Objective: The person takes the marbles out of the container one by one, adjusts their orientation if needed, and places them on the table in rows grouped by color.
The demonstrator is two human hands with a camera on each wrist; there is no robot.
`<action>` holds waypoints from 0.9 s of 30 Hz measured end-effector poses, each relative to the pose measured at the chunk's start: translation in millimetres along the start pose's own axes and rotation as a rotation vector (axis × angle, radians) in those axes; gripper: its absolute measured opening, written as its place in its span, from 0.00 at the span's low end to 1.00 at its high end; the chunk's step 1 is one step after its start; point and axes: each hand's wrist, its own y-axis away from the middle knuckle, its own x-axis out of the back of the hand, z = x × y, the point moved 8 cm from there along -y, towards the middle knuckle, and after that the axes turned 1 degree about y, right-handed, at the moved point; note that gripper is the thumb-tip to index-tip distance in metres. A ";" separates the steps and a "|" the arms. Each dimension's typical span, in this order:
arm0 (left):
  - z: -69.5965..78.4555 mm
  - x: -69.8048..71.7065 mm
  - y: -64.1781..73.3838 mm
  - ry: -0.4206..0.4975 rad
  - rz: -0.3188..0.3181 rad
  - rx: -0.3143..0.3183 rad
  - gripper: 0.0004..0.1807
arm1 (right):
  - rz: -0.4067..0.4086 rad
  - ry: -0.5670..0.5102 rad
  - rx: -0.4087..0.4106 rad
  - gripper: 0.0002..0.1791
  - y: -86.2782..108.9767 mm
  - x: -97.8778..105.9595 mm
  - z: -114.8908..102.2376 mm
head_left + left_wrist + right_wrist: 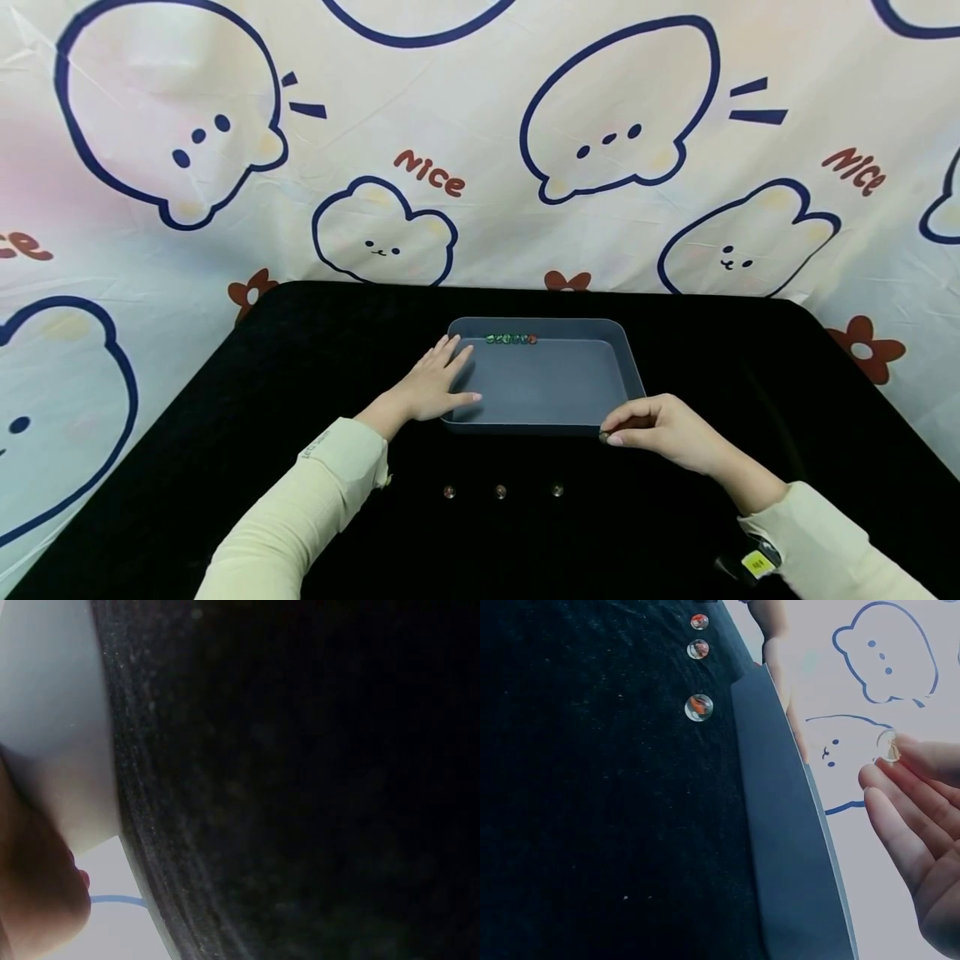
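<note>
A clear glass marble (888, 746) with a yellowish core is pinched between the thumb and fingers of my right hand (663, 429), at the near right corner of a grey rectangular tray (543, 375). My left hand (431, 383) lies spread over the tray's left rim, thumb pointing inward. Inside the tray, along the far wall, several green, blue and red marbles (510, 339) form a row. On the black cloth in front of the tray, three clear marbles sit spaced apart: a left one (449, 492), a middle one (501, 492) and a right one (557, 490).
Black cloth (337, 350) covers the table. Behind it hangs a pale curtain (487, 100) printed with cartoon bears and red flowers. A dark band with a yellow label (757, 564) is at my right wrist. The left wrist view is mostly dark cloth.
</note>
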 end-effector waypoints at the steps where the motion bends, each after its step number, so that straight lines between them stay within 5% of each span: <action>1: 0.0 -0.2 0.0 -0.001 -0.001 0.001 0.44 | -0.002 0.000 0.002 0.12 1.2 -0.7 1.0; 16: -0.6 0.2 0.8 0.003 0.001 0.005 0.44 | -0.095 -0.057 0.082 0.10 13.1 -18.9 11.8; 27: -0.3 -0.3 0.5 0.005 -0.003 -0.008 0.46 | -0.122 -0.036 0.054 0.08 17.5 -28.8 28.0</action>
